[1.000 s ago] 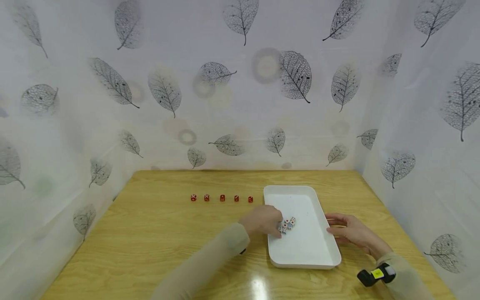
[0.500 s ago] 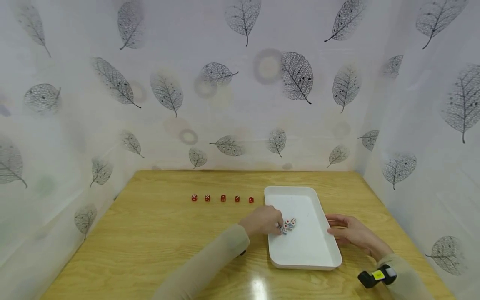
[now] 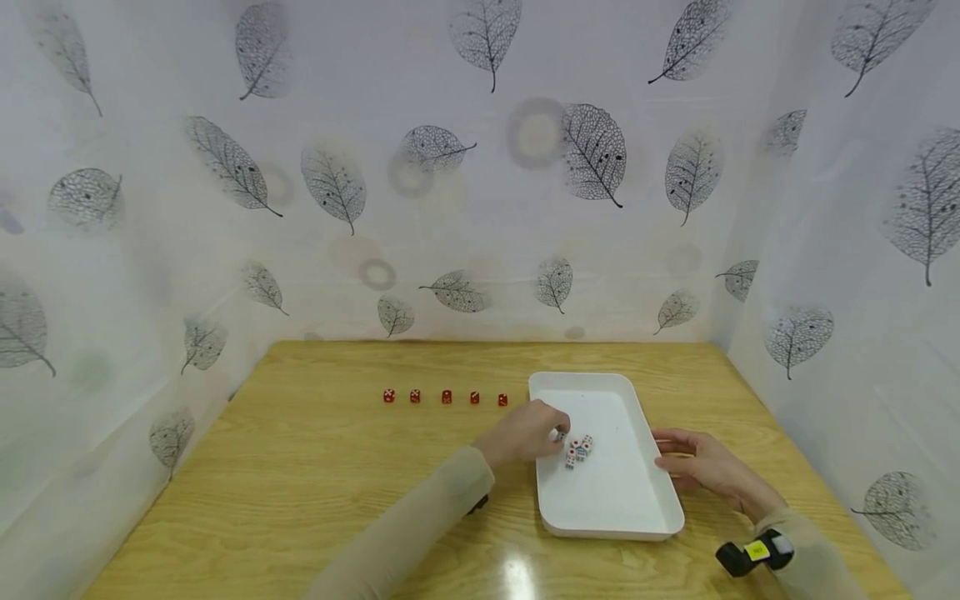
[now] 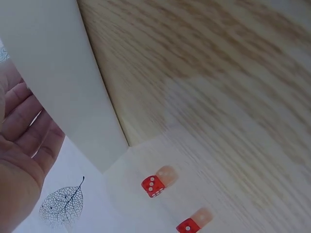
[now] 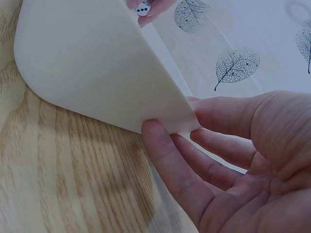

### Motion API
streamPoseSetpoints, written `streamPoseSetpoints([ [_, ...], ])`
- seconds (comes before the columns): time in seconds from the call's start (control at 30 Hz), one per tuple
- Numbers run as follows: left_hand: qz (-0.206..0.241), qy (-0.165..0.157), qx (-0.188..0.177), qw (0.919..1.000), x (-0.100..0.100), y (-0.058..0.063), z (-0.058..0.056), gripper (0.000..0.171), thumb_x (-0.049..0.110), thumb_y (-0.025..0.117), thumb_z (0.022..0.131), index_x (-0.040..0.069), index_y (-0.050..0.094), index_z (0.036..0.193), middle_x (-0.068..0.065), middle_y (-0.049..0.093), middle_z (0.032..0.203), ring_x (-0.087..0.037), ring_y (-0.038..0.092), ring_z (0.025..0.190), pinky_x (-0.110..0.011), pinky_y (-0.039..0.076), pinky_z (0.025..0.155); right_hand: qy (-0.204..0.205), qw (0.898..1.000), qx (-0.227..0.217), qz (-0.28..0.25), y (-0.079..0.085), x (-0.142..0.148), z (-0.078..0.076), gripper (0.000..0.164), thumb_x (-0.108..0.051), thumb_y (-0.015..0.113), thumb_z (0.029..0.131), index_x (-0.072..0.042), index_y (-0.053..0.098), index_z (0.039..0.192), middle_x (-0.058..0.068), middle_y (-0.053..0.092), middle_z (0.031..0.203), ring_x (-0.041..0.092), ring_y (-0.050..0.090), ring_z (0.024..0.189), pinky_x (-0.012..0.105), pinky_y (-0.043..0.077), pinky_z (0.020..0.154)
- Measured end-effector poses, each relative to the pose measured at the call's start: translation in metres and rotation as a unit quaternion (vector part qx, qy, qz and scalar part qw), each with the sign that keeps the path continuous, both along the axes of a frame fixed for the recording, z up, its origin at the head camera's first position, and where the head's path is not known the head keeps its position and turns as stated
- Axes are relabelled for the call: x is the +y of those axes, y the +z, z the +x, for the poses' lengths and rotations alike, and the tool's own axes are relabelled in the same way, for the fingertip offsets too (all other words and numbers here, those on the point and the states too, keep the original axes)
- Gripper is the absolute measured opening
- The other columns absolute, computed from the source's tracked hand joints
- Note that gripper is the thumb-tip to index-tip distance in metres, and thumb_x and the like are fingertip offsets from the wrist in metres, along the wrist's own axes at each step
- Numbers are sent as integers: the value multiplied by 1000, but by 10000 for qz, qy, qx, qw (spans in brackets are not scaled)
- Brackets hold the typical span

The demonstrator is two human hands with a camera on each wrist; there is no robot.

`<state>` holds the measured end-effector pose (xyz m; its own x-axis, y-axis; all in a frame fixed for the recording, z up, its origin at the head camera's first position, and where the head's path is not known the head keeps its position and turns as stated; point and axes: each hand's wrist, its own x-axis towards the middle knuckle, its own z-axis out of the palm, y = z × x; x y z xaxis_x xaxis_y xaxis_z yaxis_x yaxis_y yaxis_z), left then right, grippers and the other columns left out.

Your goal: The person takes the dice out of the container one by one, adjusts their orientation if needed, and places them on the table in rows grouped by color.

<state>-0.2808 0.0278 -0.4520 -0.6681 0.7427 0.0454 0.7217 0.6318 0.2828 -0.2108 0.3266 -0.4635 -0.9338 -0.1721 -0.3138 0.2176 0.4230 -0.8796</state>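
Observation:
A small white die (image 5: 142,8) is pinched between the thumb and fingers of my left hand (image 3: 525,432), just above the left side of the white tray (image 3: 615,500). Several more white dice (image 3: 579,450) with red and blue pips lie clustered in the tray beside that hand. My right hand (image 3: 705,467) holds the tray's right side. In the right wrist view its thumb is at the rim and a fingertip (image 5: 154,127) presses the outer wall. Left of the tray, several red dice (image 3: 446,397) stand in a spaced row on the table.
The wooden table (image 3: 300,483) has a patterned leaf-print curtain (image 3: 480,208) behind it and on both sides. A black wrist device (image 3: 753,552) sits on the right sleeve.
My left hand has lifted slightly up and away from the cluster, with a white die now in its fingertips. The right hand, tray and red dice stay in place.

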Motion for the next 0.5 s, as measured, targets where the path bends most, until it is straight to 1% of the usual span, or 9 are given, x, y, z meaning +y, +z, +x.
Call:
streamPoseSetpoints([
  [0.07, 76, 31, 63, 9999, 0, 0, -1, 17, 18, 70, 89, 16, 73, 105, 7, 73, 98, -2, 61, 82, -13, 48, 75, 10, 10000, 11, -16, 0, 0, 0, 66, -13, 64, 95, 9, 30, 147, 35, 42, 140, 25, 63, 106, 41, 58, 83],
  [0.13, 218, 28, 29, 9998, -1, 2, -1, 17, 17, 70, 89, 15, 73, 106, 7, 73, 99, -3, 63, 85, -13, 49, 77, 7, 10000, 18, -27, -1, 1, -1, 66, -13, 64, 95, 9, 30, 147, 35, 42, 139, 24, 63, 106, 41, 58, 83],
  [0.23, 603, 60, -154, 9980, -4, 1, -4, 18, 18, 70, 90, 13, 73, 107, 7, 73, 100, -5, 64, 90, -13, 49, 79, 18, 10000, 24, -50, -1, 1, -1, 66, -13, 64, 95, 9, 30, 147, 35, 42, 139, 24, 63, 106, 42, 58, 83],
  [0.3, 922, 121, -326, 9951, -7, 1, -5, 19, 18, 70, 90, 11, 74, 108, 6, 73, 100, -6, 64, 91, -14, 49, 79, 15, 10000, 12, -56, -2, 1, -1, 66, -13, 64, 95, 9, 30, 147, 35, 42, 139, 24, 63, 106, 42, 58, 83],
  [0.37, 1151, 226, -406, 9923, -10, 2, -6, 20, 19, 71, 90, 11, 74, 109, 6, 73, 99, -6, 65, 91, -14, 50, 78, 15, 10000, 0, -64, -2, 1, -1, 66, -13, 64, 95, 9, 30, 147, 35, 42, 139, 24, 63, 106, 41, 58, 83],
  [0.5, 1282, 415, -321, 9904, -17, 2, -9, 20, 20, 71, 90, 11, 75, 108, 6, 73, 96, -5, 64, 88, -14, 50, 76, 34, 10000, 2, -80, -2, 2, 0, 67, -14, 64, 95, 9, 30, 147, 35, 42, 139, 25, 62, 107, 41, 58, 83],
])
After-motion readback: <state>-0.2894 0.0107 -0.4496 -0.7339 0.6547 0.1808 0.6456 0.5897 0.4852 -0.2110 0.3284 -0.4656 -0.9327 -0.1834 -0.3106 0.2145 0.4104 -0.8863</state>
